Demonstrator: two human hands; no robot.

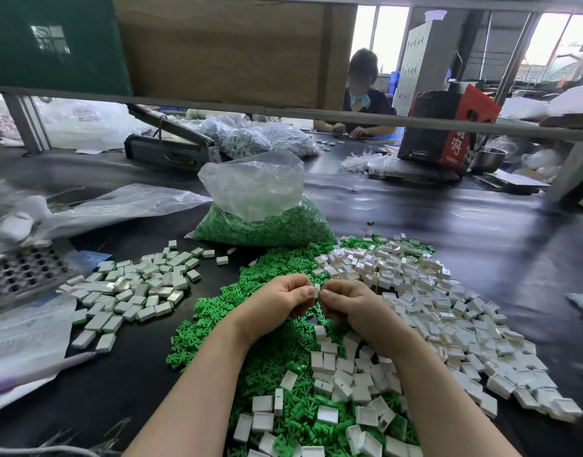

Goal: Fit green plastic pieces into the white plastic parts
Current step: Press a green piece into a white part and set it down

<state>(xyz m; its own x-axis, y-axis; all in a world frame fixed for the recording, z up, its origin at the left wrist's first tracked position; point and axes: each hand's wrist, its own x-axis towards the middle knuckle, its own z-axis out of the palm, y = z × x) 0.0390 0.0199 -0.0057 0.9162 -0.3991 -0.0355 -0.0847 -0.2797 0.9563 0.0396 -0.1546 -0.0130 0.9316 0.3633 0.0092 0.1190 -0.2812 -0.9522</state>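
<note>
The only writing is on the red-and-black box (448, 127) far up and right of the grip: large white characters down its red side, too blurred to read, and a line of small print that cannot be made out. The left hand (280, 300) and right hand (346, 303) meet fingertip to fingertip, both with fingers curled, pinching one small white part (317, 289) between them; whether a green piece sits in it cannot be told. Left of the grip lies a pile of closed white parts (135, 285), and beyond it a metal tray (23, 272) with rows of holes. Directly under the hands and forearms spreads a heap of green pieces (277, 354). Above the grip stands a clear bag (260, 206) half full of green pieces. Right of the grip lies a wide scatter of open white parts (448, 311). All rests on a black table (465, 219). Far behind, another person (362, 94) works at the same table, by bright windows (379, 34).
</note>
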